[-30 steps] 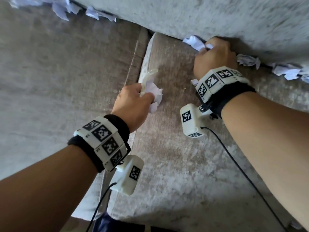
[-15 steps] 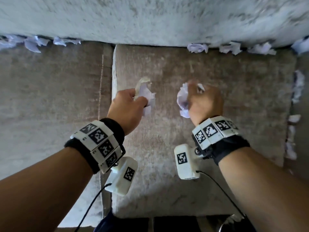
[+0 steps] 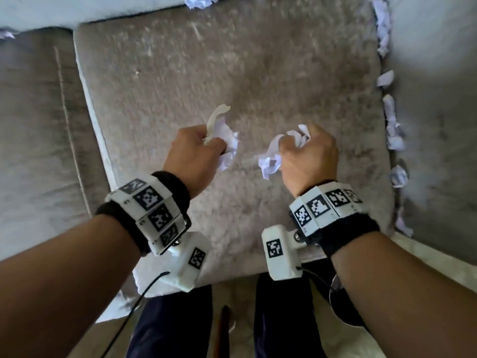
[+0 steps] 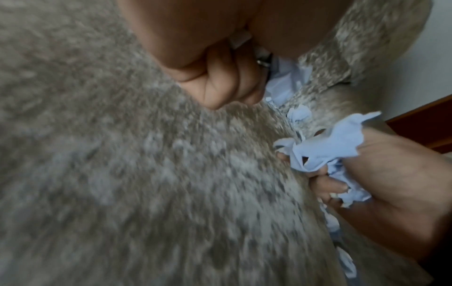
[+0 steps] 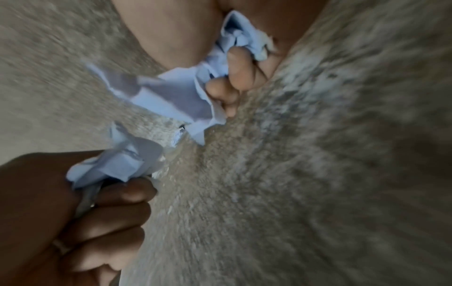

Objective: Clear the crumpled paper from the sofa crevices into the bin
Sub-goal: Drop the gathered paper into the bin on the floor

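Both hands hover side by side above the grey plush sofa seat cushion (image 3: 258, 81), close to its front edge, each fist full of paper. The left hand (image 3: 192, 157) has its fingers curled tight around a wad of crumpled white paper (image 3: 227, 143), with a cream-coloured strip (image 3: 215, 117) sticking up out of the top of the grip. The right hand (image 3: 311, 157) is likewise clenched on its own bunch of crumpled white paper (image 3: 273, 156), which spills out toward the left hand; the two bundles are near each other but apart. The right wrist view shows the right fingers (image 5: 240, 63) wrapped over the creased sheets (image 5: 171, 92), and the left hand (image 5: 49, 212) below with a ring on one finger.

More crumpled white paper scraps (image 3: 392, 125) are lodged in the crevice along the cushion's right edge, strung out from the back corner toward the front. Another clump (image 3: 198, 0) sits in the crevice at the back edge, and a small scrap (image 3: 6, 34) shows at the far left by the neighbouring cushion. The bin is out of sight. Dark trouser legs (image 3: 170, 326) stand before the cushion's front edge.
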Demonstrator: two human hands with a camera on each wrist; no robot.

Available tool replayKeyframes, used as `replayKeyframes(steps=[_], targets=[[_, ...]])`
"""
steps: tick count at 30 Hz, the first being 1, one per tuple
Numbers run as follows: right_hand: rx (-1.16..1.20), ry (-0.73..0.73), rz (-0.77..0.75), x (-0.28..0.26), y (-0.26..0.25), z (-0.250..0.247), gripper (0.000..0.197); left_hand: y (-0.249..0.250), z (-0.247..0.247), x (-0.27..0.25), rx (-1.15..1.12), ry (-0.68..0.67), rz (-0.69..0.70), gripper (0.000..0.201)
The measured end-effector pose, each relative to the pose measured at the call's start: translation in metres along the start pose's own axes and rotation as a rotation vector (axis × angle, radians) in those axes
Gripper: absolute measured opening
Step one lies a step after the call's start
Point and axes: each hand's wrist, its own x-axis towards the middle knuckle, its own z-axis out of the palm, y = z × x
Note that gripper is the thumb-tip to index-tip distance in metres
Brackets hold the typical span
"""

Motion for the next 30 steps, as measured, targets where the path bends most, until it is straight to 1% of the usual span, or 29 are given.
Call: replayKeyframes(steps=[2, 3, 4, 5, 6, 8, 9, 10, 11, 12, 13, 14, 16, 18, 20, 22, 24, 27, 28, 30], targets=[[0.002, -0.035, -0.003, -0.006, 0.018, -0.022, 0.023, 0.001, 0.022, -0.013, 0.016, -0.019, -0.001, 0.023], [0.004, -0.042, -0.001, -0.008, 0.027, -0.036, 0.026, 0.004, 0.035, -0.019, 0.018, -0.037, 0.0, 0.022], [0.013, -0.037, -0.011, -0.009, 0.038, -0.051, 0.022, 0.008, 0.05, -0.024, 0.022, -0.058, 0.005, 0.026], [0.018, -0.028, -0.012, -0.01, 0.049, -0.067, 0.011, 0.014, 0.067, -0.029, 0.035, -0.073, 0.01, 0.032], [0.012, -0.011, -0.01, -0.01, 0.061, -0.082, 0.004, 0.02, 0.085, -0.035, 0.051, -0.082, 0.022, 0.036], [0.005, 0.026, 0.047, -0.01, 0.089, -0.112, 0.012, 0.036, 0.123, -0.048, 0.095, -0.123, 0.066, 0.033], [0.0, 0.051, 0.069, -0.011, 0.103, -0.128, 0.02, 0.043, 0.142, -0.055, 0.121, -0.156, 0.093, 0.027], [0.003, 0.073, 0.065, -0.014, 0.117, -0.141, 0.021, 0.05, 0.16, -0.064, 0.155, -0.192, 0.117, 0.022], [0.022, 0.084, 0.06, -0.019, 0.132, -0.152, 0.016, 0.057, 0.177, -0.073, 0.197, -0.229, 0.136, 0.02], [0.033, 0.085, 0.056, -0.025, 0.146, -0.161, 0.006, 0.061, 0.193, -0.081, 0.235, -0.273, 0.152, 0.019], [0.029, 0.083, 0.07, -0.033, 0.16, -0.167, 0.007, 0.062, 0.208, -0.088, 0.266, -0.318, 0.163, 0.019], [0.021, 0.081, 0.08, -0.04, 0.175, -0.172, 0.011, 0.063, 0.221, -0.095, 0.294, -0.358, 0.168, 0.018], [0.053, 0.085, 0.141, -0.055, 0.206, -0.181, 0.007, 0.061, 0.244, -0.108, 0.348, -0.411, 0.177, 0.018], [0.119, 0.107, 0.204, -0.069, 0.233, -0.188, 0.014, 0.056, 0.264, -0.12, 0.412, -0.453, 0.189, 0.02], [0.161, 0.081, 0.279, -0.084, 0.255, -0.193, 0.022, 0.049, 0.282, -0.131, 0.483, -0.486, 0.186, 0.018], [0.174, 0.031, 0.4, -0.1, 0.274, -0.196, 0.025, 0.041, 0.299, -0.14, 0.512, -0.53, 0.154, 0.017], [0.203, 0.019, 0.489, -0.113, 0.297, -0.195, 0.027, 0.034, 0.316, -0.15, 0.551, -0.585, 0.148, 0.018], [0.264, 0.055, 0.592, -0.13, 0.335, -0.194, 0.03, 0.021, 0.339, -0.163, 0.62, -0.658, 0.187, 0.036], [0.271, 0.083, 0.631, -0.135, 0.347, -0.195, 0.032, 0.018, 0.346, -0.168, 0.634, -0.688, 0.192, 0.037], [0.29, 0.144, 0.708, -0.143, 0.371, -0.196, 0.036, 0.01, 0.358, -0.174, 0.643, -0.726, 0.175, 0.029]])
